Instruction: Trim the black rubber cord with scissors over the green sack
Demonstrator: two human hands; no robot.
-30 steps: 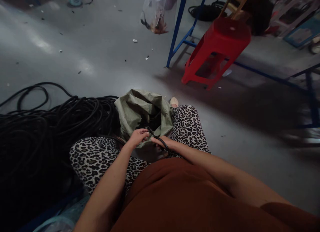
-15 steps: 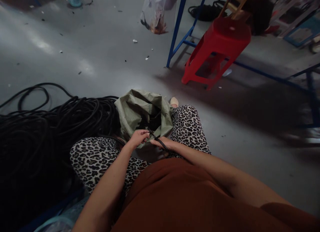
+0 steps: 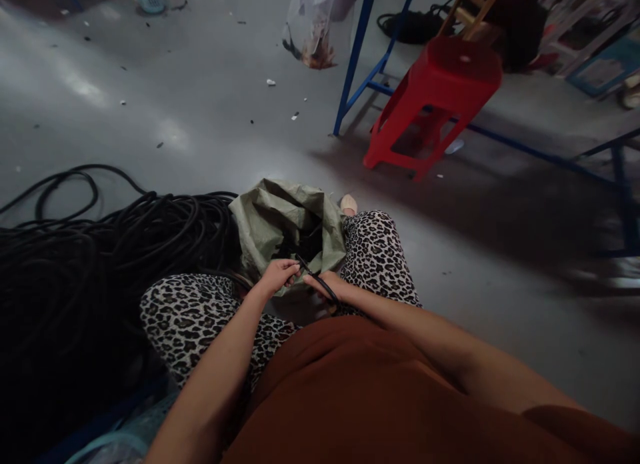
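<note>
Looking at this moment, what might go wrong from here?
The left hand is close to the tip of the dark curved item in the right hand; if that tip is sharp (I cannot tell), the hand might get nicked. Both hands are by the open sack, so a dropped item could fall in. The black cables beside the left leg could tangle with it.

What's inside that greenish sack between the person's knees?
Inside the sack, dark material shows through the opening, too dim to identify. The left hand hides part of the near edge; folds cover anything deeper.
</note>
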